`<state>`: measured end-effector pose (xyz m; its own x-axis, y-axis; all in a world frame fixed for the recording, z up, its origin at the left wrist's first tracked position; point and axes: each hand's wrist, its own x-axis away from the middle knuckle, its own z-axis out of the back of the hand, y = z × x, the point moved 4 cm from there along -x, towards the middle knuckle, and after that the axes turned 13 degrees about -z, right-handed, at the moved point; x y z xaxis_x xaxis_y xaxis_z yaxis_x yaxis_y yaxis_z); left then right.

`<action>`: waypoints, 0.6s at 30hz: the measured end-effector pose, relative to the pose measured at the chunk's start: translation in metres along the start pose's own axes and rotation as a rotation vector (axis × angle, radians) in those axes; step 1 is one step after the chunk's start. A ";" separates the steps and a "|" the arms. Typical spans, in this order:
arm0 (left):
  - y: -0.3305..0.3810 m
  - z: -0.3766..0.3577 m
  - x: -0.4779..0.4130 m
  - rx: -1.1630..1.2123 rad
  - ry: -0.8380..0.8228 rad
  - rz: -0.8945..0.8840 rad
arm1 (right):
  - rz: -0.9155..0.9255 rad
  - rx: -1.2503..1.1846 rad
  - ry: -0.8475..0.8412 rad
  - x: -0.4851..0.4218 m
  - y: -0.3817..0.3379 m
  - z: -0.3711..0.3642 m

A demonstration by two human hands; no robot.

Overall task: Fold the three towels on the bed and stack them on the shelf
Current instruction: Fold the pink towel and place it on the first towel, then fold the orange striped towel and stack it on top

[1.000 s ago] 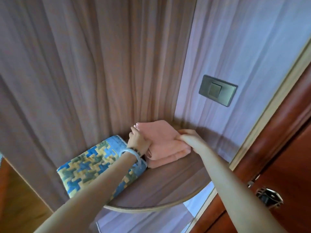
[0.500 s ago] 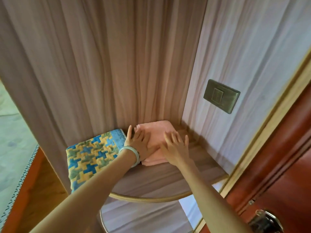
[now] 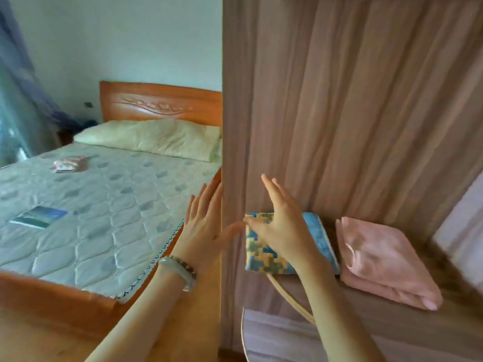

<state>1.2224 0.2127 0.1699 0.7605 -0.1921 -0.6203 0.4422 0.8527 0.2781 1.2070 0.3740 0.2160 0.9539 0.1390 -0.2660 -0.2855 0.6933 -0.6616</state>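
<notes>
A folded pink towel (image 3: 384, 259) lies on the rounded wooden shelf (image 3: 407, 325), right of a folded blue-and-yellow patterned towel (image 3: 264, 254). Another small pink-and-white towel (image 3: 68, 164) lies unfolded far off on the bed's mattress (image 3: 99, 220). My right hand (image 3: 281, 223) hovers open in front of the patterned towel, fingers spread, holding nothing. My left hand (image 3: 202, 226) is open too, raised beside the cabinet's side panel (image 3: 232, 152) over the bed's corner. A bracelet sits on my left wrist.
The bed has an orange wooden frame and headboard (image 3: 159, 103) and a pale green pillow (image 3: 154, 138). A blue label (image 3: 39, 216) lies on the mattress. Wood-grain cabinet walls close the shelf at the back and right. A curtain hangs at far left.
Both hands have lifted off the pink towel, which now rests on the shelf. My view has swung left, bringing the bed into sight; the wall switch and door are out of view.
</notes>
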 end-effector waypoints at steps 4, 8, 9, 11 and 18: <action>-0.074 0.077 0.059 -0.057 0.105 0.157 | 0.164 -0.183 -0.137 -0.002 -0.081 -0.083; -0.145 0.160 0.122 -0.145 0.219 0.267 | 0.335 -0.208 -0.232 0.007 -0.166 -0.165; -0.157 0.177 0.134 -0.154 0.244 0.275 | 0.373 -0.224 -0.260 0.010 -0.183 -0.181; -0.188 0.221 0.165 -0.168 0.316 0.308 | 0.434 -0.263 -0.329 0.015 -0.224 -0.222; -0.278 0.343 0.263 -0.077 0.569 0.476 | 0.508 -0.398 -0.416 0.032 -0.344 -0.349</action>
<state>1.4627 -0.2415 0.1816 0.4887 0.4698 -0.7352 0.0758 0.8166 0.5722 1.3041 -0.1066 0.1907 0.6301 0.6821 -0.3711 -0.6345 0.1768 -0.7524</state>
